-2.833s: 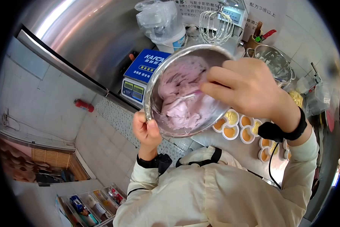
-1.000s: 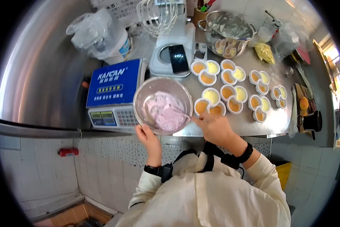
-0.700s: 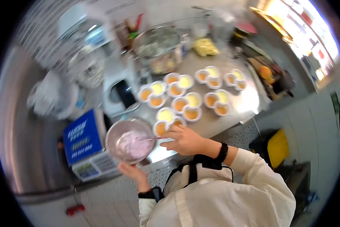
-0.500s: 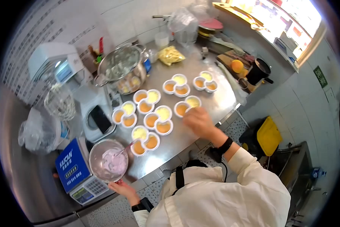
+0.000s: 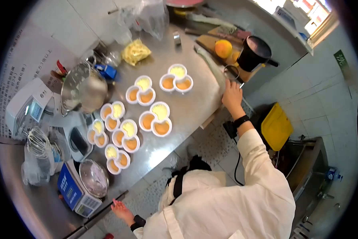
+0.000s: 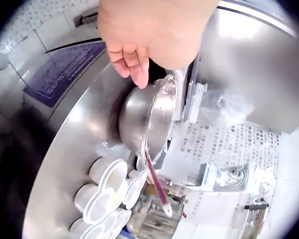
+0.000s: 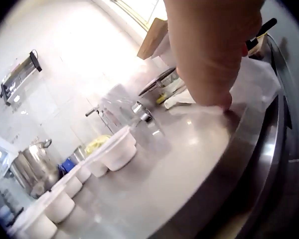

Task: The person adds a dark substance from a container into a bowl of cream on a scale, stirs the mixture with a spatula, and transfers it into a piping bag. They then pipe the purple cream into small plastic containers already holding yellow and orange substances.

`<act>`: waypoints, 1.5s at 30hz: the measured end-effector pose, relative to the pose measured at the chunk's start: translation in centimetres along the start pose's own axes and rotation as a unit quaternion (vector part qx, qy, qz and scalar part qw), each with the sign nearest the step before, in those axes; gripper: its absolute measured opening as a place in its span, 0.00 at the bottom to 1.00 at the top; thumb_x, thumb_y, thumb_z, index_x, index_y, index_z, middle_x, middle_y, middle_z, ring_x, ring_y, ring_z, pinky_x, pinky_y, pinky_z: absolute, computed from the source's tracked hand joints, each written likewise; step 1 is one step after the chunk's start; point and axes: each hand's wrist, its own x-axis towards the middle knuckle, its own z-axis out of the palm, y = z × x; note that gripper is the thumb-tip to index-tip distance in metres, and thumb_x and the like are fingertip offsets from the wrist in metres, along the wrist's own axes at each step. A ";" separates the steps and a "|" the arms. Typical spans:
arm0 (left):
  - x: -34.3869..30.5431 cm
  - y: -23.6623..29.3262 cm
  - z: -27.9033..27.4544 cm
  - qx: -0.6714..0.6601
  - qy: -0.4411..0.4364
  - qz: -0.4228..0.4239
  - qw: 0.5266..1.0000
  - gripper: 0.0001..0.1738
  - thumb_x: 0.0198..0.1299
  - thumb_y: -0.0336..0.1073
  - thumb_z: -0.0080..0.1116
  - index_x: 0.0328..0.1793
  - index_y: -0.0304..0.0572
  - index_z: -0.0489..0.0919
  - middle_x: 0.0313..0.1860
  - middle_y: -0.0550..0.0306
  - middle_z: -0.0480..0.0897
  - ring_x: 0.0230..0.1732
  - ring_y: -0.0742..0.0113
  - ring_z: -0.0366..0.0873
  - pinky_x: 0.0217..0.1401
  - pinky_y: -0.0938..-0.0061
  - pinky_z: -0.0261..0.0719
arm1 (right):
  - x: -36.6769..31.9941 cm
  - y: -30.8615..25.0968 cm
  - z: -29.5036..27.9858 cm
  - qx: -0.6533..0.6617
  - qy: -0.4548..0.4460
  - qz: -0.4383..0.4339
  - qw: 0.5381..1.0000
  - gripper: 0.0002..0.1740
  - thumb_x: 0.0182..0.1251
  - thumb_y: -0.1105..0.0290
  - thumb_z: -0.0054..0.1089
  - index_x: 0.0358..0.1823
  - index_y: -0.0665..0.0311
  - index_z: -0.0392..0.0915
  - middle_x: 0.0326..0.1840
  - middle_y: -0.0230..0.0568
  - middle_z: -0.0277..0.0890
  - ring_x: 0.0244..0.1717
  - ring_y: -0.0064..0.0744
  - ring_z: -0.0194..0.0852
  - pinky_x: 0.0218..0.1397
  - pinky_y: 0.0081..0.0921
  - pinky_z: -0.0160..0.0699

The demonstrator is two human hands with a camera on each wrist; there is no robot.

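Observation:
My left hand (image 5: 123,212) is off the table's front edge, fingers extended and nothing in them. In the left wrist view its fingers (image 6: 134,64) overlap the near side of a steel mixing bowl (image 6: 139,117). That bowl holds a pale pink mixture (image 5: 94,179), and a spatula with a purple-red handle (image 6: 157,184) leans out over its rim. At the right end of the steel table my right hand (image 5: 232,96) reaches down beside a small round metal-rimmed utensil (image 5: 231,71). In the right wrist view a fingertip touches the tabletop by a plastic sheet (image 7: 259,82); I cannot tell what it holds.
Several white three-part cups (image 5: 159,119) with orange and pale-yellow fillings stand on the table (image 5: 187,115). A blue-topped scale (image 5: 72,189), mixer (image 5: 33,101), steel pot (image 5: 83,89) and yellow bag (image 5: 136,52) line the back and left. A black pot (image 5: 254,53) and orange fruit (image 5: 223,48) sit right.
Both hands have let go of the bowl and spatula, which now stay by the scale. The right hand has moved right past the cups to the table's end; the head view has swung right.

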 end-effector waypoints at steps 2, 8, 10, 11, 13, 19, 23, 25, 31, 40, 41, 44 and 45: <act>-4.0 0.0 4.1 0.077 0.049 0.043 0.995 0.26 0.65 0.46 0.38 0.64 0.40 0.58 0.64 0.53 0.64 0.47 0.70 0.69 0.51 0.76 0.68 | -0.1 0.1 -0.8 0.031 -0.024 -0.017 0.999 0.28 0.43 0.76 0.57 0.51 0.64 0.64 0.44 0.46 0.67 0.46 0.47 0.64 0.46 0.38 0.65; -11.3 1.0 14.4 0.246 -0.115 0.119 0.955 0.25 0.60 0.37 0.43 0.64 0.41 0.58 0.65 0.52 0.63 0.60 0.61 0.63 0.58 0.69 0.62 | -1.5 -1.2 -2.7 0.485 0.074 0.051 0.870 0.16 0.51 0.80 0.49 0.44 0.68 0.66 0.33 0.47 0.69 0.37 0.34 0.71 0.41 0.27 0.69; -12.7 1.0 18.5 0.361 -0.247 0.220 0.872 0.28 0.55 0.26 0.42 0.65 0.42 0.57 0.66 0.51 0.61 0.63 0.60 0.60 0.59 0.67 0.62 | -3.5 -2.6 -4.2 0.538 0.067 0.035 0.840 0.14 0.55 0.79 0.51 0.44 0.66 0.66 0.33 0.40 0.68 0.36 0.26 0.68 0.42 0.21 0.67; -12.8 0.9 19.8 0.378 -0.309 0.236 0.840 0.33 0.52 0.25 0.45 0.68 0.42 0.54 0.69 0.52 0.56 0.67 0.57 0.55 0.63 0.62 0.58 | -4.0 -3.2 -4.9 0.581 0.072 -0.003 0.811 0.14 0.56 0.79 0.51 0.45 0.66 0.65 0.34 0.37 0.67 0.37 0.24 0.67 0.44 0.20 0.67; -13.7 0.0 23.2 0.351 -0.392 0.246 0.814 0.37 0.52 0.29 0.50 0.69 0.43 0.52 0.70 0.52 0.53 0.68 0.56 0.53 0.64 0.60 0.57 | -5.4 -4.7 -6.9 0.646 0.061 -0.063 0.758 0.15 0.56 0.81 0.50 0.46 0.65 0.65 0.37 0.34 0.66 0.40 0.23 0.64 0.47 0.19 0.64; -20.0 0.9 29.4 0.240 -0.582 0.197 0.752 0.61 0.40 0.52 0.68 0.72 0.46 0.38 0.72 0.49 0.42 0.71 0.53 0.47 0.66 0.56 0.52 | -8.5 -11.1 -20.3 0.672 0.022 -0.363 0.645 0.14 0.53 0.80 0.52 0.43 0.65 0.67 0.39 0.40 0.65 0.43 0.34 0.65 0.48 0.24 0.64; -22.7 2.9 27.2 0.193 -0.509 0.293 0.786 0.69 0.33 0.57 0.71 0.72 0.45 0.34 0.72 0.49 0.41 0.70 0.54 0.48 0.66 0.60 0.54 | -11.7 -16.1 -23.8 0.656 -0.053 -0.584 0.475 0.19 0.55 0.70 0.57 0.48 0.67 0.67 0.46 0.46 0.61 0.46 0.42 0.62 0.49 0.31 0.65; -24.1 4.9 26.0 0.234 -0.396 0.338 0.821 0.69 0.33 0.61 0.69 0.72 0.43 0.34 0.72 0.51 0.40 0.70 0.55 0.47 0.67 0.61 0.52 | -12.3 -18.3 -24.9 0.679 -0.091 -0.603 0.408 0.24 0.55 0.65 0.59 0.51 0.67 0.66 0.48 0.48 0.60 0.47 0.43 0.61 0.51 0.33 0.64; -26.2 6.3 24.0 0.205 -0.136 0.364 0.898 0.70 0.26 0.64 0.70 0.72 0.40 0.43 0.68 0.49 0.54 0.63 0.58 0.60 0.61 0.65 0.62 | -11.1 -21.3 -25.2 0.620 -0.256 -0.710 0.216 0.50 0.41 0.64 0.70 0.64 0.70 0.49 0.55 0.50 0.46 0.51 0.47 0.57 0.54 0.34 0.63; -32.4 -1.6 22.7 0.273 0.129 0.418 0.857 0.62 0.38 0.60 0.67 0.71 0.36 0.43 0.71 0.49 0.48 0.68 0.58 0.53 0.65 0.65 0.56 | -13.7 -23.3 -21.3 0.472 -0.250 -0.841 0.081 0.47 0.40 0.78 0.64 0.64 0.68 0.48 0.57 0.53 0.51 0.54 0.50 0.61 0.52 0.32 0.66; -33.8 -2.2 22.7 0.269 0.163 0.408 0.857 0.62 0.40 0.59 0.66 0.71 0.35 0.42 0.71 0.49 0.48 0.68 0.58 0.51 0.66 0.64 0.53 | -15.3 -23.1 -20.1 0.457 -0.263 -0.847 0.069 0.48 0.43 0.78 0.62 0.67 0.63 0.45 0.59 0.51 0.53 0.54 0.50 0.61 0.52 0.32 0.67; -37.4 -4.8 22.2 0.263 0.223 0.397 0.850 0.61 0.41 0.58 0.64 0.71 0.34 0.41 0.70 0.48 0.49 0.70 0.59 0.47 0.68 0.64 0.46 | -18.4 -20.8 -19.0 0.404 -0.359 -0.840 0.044 0.41 0.48 0.76 0.59 0.66 0.59 0.50 0.59 0.49 0.53 0.55 0.48 0.61 0.53 0.32 0.67; -38.3 -5.5 22.2 0.244 0.216 0.401 0.856 0.60 0.42 0.59 0.64 0.71 0.33 0.42 0.70 0.47 0.50 0.69 0.59 0.47 0.68 0.65 0.46 | -19.0 -20.4 -18.8 0.398 -0.364 -0.842 0.031 0.41 0.48 0.76 0.59 0.66 0.59 0.50 0.59 0.49 0.53 0.55 0.48 0.61 0.53 0.32 0.67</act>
